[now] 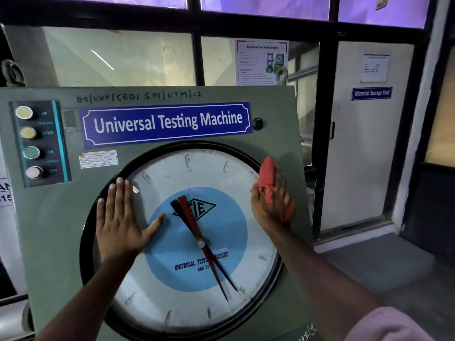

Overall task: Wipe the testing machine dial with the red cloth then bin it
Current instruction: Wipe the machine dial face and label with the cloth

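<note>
Red cloth (267,177) bunched under right hand (270,203), fingers curled on it, pressed at dial (197,232) upper-right rim, near the machine panel (56,217) right edge. Left hand (120,217) spread flat on dial's left glass. Two pointers, four buttons (30,141). Dial bottom cut off.

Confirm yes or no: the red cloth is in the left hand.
No. The right hand presses the red cloth at the dial's right rim, while the left hand lies flat and empty.
</note>
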`<state>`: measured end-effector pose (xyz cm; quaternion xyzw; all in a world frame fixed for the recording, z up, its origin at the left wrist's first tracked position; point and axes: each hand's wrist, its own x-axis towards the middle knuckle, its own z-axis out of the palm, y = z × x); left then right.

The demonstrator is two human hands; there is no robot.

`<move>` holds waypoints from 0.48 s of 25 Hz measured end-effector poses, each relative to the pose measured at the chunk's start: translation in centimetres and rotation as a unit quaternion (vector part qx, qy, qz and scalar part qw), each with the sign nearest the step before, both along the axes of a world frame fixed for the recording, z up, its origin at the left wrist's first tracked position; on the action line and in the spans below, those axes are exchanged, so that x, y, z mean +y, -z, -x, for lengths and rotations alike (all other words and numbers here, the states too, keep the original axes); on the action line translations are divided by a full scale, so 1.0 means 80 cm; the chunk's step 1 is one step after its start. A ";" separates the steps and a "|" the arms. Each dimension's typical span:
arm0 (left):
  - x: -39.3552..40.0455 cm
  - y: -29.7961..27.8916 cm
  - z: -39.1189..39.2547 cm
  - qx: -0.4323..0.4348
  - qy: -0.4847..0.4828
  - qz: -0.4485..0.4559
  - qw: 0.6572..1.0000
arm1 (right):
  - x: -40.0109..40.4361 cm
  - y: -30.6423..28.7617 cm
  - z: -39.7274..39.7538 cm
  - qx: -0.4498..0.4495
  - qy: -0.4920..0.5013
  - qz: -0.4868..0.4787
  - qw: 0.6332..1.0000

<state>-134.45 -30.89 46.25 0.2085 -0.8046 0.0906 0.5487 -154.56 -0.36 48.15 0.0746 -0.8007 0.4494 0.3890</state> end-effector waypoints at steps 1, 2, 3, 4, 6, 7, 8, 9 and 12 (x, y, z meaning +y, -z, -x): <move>0.001 0.000 -0.001 0.003 0.000 0.001 1.000 | -0.005 -0.002 -0.002 -0.009 0.012 -0.020 1.000; 0.002 -0.001 -0.001 0.004 0.000 0.000 1.000 | -0.012 -0.009 -0.004 -0.022 0.021 -0.036 0.999; 0.004 -0.001 -0.002 0.004 0.002 -0.002 1.000 | -0.022 -0.019 -0.005 -0.031 0.020 -0.047 0.998; 0.005 -0.002 -0.002 0.003 0.006 -0.003 1.000 | -0.033 -0.033 -0.008 -0.026 0.007 -0.058 0.998; 0.008 -0.003 -0.003 0.001 0.008 -0.001 1.000 | -0.064 -0.070 -0.016 0.017 -0.036 -0.086 0.995; 0.007 -0.003 -0.003 -0.001 0.007 0.000 1.000 | -0.084 -0.090 -0.023 0.044 -0.055 -0.106 0.992; 0.007 -0.003 -0.004 -0.001 0.006 0.001 1.000 | -0.107 -0.107 -0.033 0.075 -0.071 -0.134 0.986; 0.006 -0.003 -0.004 0.003 0.004 0.003 1.000 | -0.131 -0.119 -0.045 0.110 -0.086 -0.167 0.976; 0.006 -0.001 -0.002 0.017 -0.009 0.017 1.000 | -0.195 -0.129 -0.090 0.208 -0.136 -0.256 0.934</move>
